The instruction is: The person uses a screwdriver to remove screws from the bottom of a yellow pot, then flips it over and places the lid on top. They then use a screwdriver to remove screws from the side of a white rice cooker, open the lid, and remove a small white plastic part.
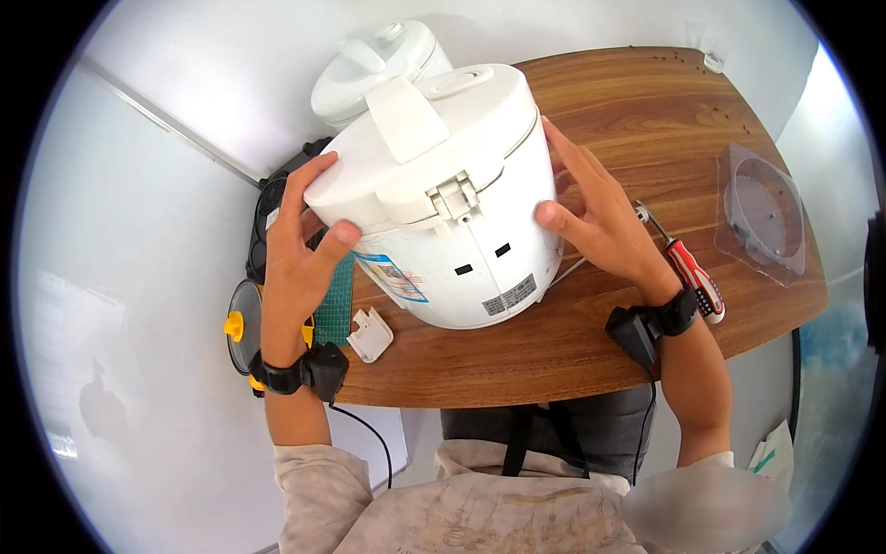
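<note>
A white rice cooker [420,249] is between my hands, its lid closed and its hinge side facing me. My left hand [303,242] grips its left side near the lid seam, thumb on the near face. On the opposite side my right hand [600,217] presses against the body, fingers behind and thumb in front. Two small dark slots and a label show on the cooker's near wall. Below it on the table lies a small white plastic cover [371,335]. Beside my right wrist rests a red and black screwdriver [694,280], partly hidden by that arm.
A second white rice cooker [392,60] stands behind the first. Along the left edge are a green cutting mat [334,305] and a round grey item with yellow parts [245,323]. A clear plastic tray [761,212] lies at right on the wooden table [618,92], with tiny dark pieces farther back.
</note>
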`<action>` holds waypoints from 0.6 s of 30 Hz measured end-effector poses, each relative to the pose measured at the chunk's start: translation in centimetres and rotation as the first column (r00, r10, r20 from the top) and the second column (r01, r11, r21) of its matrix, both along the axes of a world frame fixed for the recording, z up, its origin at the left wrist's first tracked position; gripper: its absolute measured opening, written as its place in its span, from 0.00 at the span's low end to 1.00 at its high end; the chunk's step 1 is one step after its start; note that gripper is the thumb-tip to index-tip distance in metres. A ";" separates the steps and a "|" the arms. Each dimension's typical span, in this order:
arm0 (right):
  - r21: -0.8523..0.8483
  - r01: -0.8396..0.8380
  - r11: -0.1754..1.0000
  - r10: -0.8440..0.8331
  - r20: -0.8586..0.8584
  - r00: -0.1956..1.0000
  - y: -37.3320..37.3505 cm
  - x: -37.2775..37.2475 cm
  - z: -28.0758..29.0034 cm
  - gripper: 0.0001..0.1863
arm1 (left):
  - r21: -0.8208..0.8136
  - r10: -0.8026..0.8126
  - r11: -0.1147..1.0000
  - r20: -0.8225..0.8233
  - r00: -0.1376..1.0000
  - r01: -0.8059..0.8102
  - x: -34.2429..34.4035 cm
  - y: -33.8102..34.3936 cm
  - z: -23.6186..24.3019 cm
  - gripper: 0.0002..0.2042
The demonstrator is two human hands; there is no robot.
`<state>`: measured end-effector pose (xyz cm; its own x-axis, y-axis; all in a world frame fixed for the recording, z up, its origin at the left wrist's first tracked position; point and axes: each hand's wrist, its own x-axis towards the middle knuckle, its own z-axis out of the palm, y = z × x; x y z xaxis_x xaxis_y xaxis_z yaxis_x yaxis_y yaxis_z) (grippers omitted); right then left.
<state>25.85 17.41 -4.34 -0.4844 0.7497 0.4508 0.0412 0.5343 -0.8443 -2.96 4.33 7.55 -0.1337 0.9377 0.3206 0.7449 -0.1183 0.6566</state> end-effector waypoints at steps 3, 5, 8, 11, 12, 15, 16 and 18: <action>0.008 0.005 1.000 -0.005 0.007 1.000 -0.1 -0.1 -0.1 0.55 | 0.035 -0.011 0.999 -0.022 1.000 0.011 -0.4 -0.1 -0.1 0.46; 0.001 0.004 1.000 -0.004 0.016 1.000 -0.2 0.0 0.0 0.55 | 0.046 -0.024 0.999 0.001 1.000 0.024 -0.5 -0.1 0.0 0.45; -0.004 -0.010 1.000 0.010 0.024 1.000 -0.2 0.1 -0.1 0.55 | 0.039 -0.048 0.998 0.089 0.995 0.045 -0.4 -0.2 0.3 0.44; -0.012 -0.041 0.999 0.041 -0.019 0.999 -0.2 -0.2 -1.0 0.55 | 0.018 -0.063 0.998 0.145 0.987 0.061 -0.6 -0.2 0.6 0.43; -0.028 -0.065 0.997 0.065 -0.013 0.998 -0.1 -0.1 -1.1 0.55 | 0.012 -0.060 0.998 0.161 0.985 0.059 -0.4 -0.3 0.7 0.43; -0.067 -0.127 0.990 0.125 -0.026 0.992 0.1 0.0 -1.5 0.56 | 0.006 -0.029 1.000 0.132 0.991 0.028 0.2 -0.6 1.2 0.42; -0.071 -0.141 0.987 0.138 -0.049 0.989 0.1 -0.3 -1.6 0.56 | 0.007 -0.015 1.000 0.109 0.994 0.015 0.3 -0.6 1.3 0.42; -0.081 -0.149 0.985 0.145 -0.060 0.988 0.0 -0.4 -1.6 0.56 | -0.006 0.007 1.000 0.112 0.994 -0.007 0.1 -0.9 1.4 0.41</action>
<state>25.49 17.40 -5.98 -0.5692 0.7087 0.4169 -0.0790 0.4575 -0.8857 -2.82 3.44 8.93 -0.1750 0.9383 0.2983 0.6677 -0.1096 0.7363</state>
